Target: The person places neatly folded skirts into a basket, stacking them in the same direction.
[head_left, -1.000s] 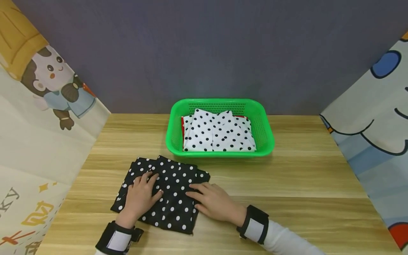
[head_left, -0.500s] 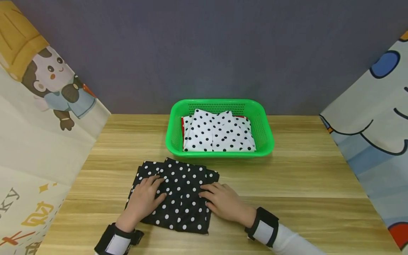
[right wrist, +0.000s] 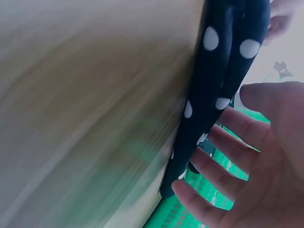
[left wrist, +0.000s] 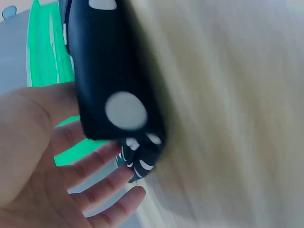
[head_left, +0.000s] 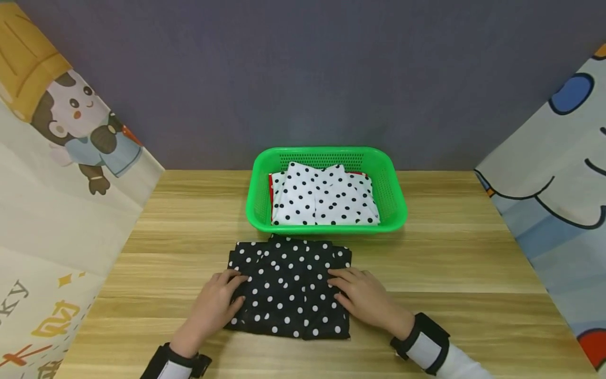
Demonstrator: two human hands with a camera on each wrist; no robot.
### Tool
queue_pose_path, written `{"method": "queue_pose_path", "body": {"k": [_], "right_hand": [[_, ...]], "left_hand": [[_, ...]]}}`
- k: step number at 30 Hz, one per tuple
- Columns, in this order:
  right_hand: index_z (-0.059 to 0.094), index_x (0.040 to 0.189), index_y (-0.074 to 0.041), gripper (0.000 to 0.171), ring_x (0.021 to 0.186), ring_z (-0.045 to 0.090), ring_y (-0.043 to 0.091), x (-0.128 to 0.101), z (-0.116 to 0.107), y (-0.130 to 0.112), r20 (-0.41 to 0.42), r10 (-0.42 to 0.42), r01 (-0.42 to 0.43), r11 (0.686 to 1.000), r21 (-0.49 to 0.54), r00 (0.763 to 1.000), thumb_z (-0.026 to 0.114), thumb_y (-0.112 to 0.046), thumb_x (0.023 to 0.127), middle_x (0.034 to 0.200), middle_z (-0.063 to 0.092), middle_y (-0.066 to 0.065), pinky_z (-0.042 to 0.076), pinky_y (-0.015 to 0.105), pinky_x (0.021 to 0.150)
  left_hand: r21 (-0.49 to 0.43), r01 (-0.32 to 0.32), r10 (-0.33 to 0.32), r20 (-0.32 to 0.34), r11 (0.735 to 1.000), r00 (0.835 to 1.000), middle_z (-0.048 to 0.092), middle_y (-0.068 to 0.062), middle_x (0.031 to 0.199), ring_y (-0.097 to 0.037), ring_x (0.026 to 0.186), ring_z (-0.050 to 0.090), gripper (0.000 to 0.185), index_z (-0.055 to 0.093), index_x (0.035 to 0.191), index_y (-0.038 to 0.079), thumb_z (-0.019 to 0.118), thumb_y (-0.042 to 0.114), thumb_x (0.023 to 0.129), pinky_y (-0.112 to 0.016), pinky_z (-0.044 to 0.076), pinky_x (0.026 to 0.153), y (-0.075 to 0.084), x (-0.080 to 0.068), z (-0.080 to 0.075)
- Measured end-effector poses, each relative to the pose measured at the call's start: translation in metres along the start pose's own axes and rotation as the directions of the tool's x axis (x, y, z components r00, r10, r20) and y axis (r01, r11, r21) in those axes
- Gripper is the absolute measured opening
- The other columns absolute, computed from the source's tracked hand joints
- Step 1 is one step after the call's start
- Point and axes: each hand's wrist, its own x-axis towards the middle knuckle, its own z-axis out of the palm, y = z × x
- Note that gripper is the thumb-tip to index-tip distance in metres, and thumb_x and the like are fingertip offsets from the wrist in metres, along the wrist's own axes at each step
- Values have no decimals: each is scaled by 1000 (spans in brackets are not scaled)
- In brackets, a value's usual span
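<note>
A folded black garment with white polka dots lies on the table just in front of the green basket. My left hand rests at its left edge, fingertips on top of the cloth. At the opposite edge, my right hand touches the cloth with spread, fairly straight fingers. Seen from the left wrist, the folded side of the garment stands close to the thumb and fingers. The right wrist view has the fingers along the other folded edge; neither hand curls round it.
Behind the garment stands a green plastic basket holding a folded white cloth with black dots, with some red showing under it. A grey wall rises behind the wooden table. Printed cartoon panels flank both sides.
The black garment has slid to the right and turned straighter, now sitting in front of the basket. My right hand has moved right with it; my left hand now lies at its left edge.
</note>
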Motion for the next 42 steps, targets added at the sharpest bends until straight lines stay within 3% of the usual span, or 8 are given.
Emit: {"method": "queue_pose_path", "body": {"k": [10, 31, 37, 42], "right_hand": [[64, 113, -11, 32, 114, 52, 25, -19, -5, 18, -81, 53, -56, 998, -28, 995, 63, -27, 86, 128, 53, 7, 46, 47, 88], [65, 107, -8, 28, 103, 59, 28, -43, -12, 42, -152, 126, -136, 989, -59, 980, 69, -21, 81, 120, 55, 12, 50, 47, 79], [64, 109, -7, 30, 104, 58, 29, -43, -11, 44, -155, 129, -137, 990, -41, 979, 68, -20, 82, 120, 55, 12, 49, 47, 81], [59, 116, -5, 38, 109, 55, 29, -41, -13, 43, -170, 207, -207, 978, 18, 964, 67, -19, 83, 120, 53, 14, 47, 45, 89]], "left_hand": [[-40, -22, 24, 55, 999, 998, 53, -8, 114, -24, 102, 51, 40, 64, 113, 11, 72, 27, 77, -38, 48, 85, 27, 5, 13], [-36, -120, 120, -4, 992, 993, 54, -10, 112, -24, 99, 51, 40, 64, 113, 10, 70, 29, 79, -37, 48, 84, 59, 20, 27], [-57, -61, 61, 6, 997, 998, 55, -9, 111, -24, 99, 52, 40, 64, 111, 9, 72, 27, 76, -36, 49, 82, 64, 21, 25], [-123, 35, -34, 9, 992, 999, 55, -11, 108, -23, 92, 55, 43, 62, 111, 4, 73, 25, 75, -36, 52, 71, 68, 28, 20]]}}
